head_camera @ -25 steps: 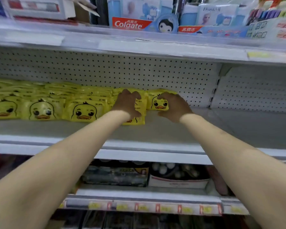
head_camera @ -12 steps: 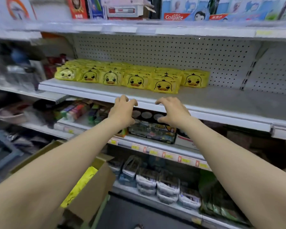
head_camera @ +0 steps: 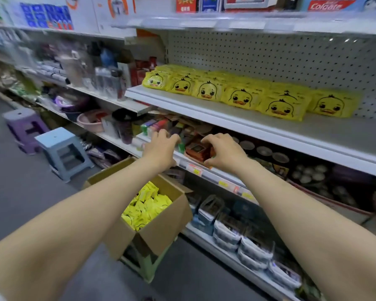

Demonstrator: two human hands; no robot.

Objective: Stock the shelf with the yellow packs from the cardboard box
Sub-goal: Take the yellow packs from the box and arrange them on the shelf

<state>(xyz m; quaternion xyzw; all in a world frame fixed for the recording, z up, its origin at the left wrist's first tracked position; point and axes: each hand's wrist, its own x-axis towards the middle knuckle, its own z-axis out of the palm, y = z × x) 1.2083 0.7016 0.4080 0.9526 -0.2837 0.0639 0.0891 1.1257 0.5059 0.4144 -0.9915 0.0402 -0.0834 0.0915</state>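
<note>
A row of yellow duck-face packs [head_camera: 241, 95] lies along the white shelf [head_camera: 258, 127] in front of the pegboard. Below left, an open cardboard box [head_camera: 161, 227] holds several more yellow packs [head_camera: 147, 208]. My left hand [head_camera: 161, 146] and my right hand [head_camera: 223, 152] hang in the air in front of the shelf below, above the box. Both have loosely curled fingers and hold nothing.
The box sits on a green stool [head_camera: 143, 266]. A blue stool [head_camera: 63, 152] and a purple stool [head_camera: 25, 127] stand in the aisle at left. Lower shelves carry tins, packets and basins. Toothpaste boxes [head_camera: 328, 5] line the top shelf. The right part of the duck shelf is bare.
Both hands have let go of the packs on the shelf and dropped back and down toward the box. My view has swung left and down, bringing the box into sight.
</note>
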